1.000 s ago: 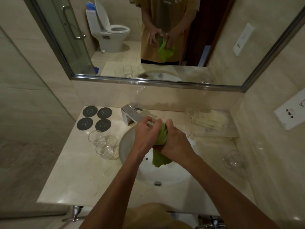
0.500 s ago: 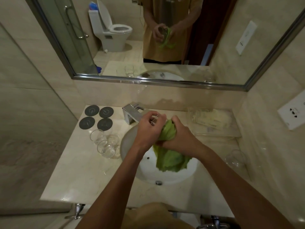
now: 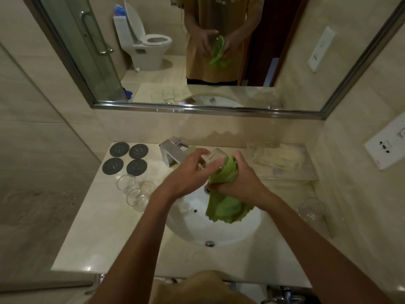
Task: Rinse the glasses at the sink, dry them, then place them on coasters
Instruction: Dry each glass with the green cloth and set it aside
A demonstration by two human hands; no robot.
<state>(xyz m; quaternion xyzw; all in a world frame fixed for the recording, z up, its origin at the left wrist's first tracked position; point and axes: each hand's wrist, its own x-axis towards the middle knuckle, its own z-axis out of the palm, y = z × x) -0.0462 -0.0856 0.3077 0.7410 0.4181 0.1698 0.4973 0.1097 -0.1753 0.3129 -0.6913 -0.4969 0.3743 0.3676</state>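
The person's left hand is gripping a clear drinking glass over the white sink basin, its fingers curling round the glass's side. The right hand is clutching a green cloth against the mouth of that glass, with part of the cloth bunching between thumb and fingers and the rest hanging down below the right hand into the basin. The two hands are sitting just beside each other, with the glass and cloth between them.

Just beyond the left hand, the chrome faucet is standing at the back of the basin. Further to the left of the left hand, three clear glasses are clustering on the marble counter, touching or nearly touching one another. Beyond them, four dark round coasters are lying in a square, none bearing a glass. Well to the right of the right hand, another clear glass is standing on the counter near the wall. Beyond the right hand, a clear tray is holding pale packets. The mirror above is reflecting both hands, the cloth and the glass.
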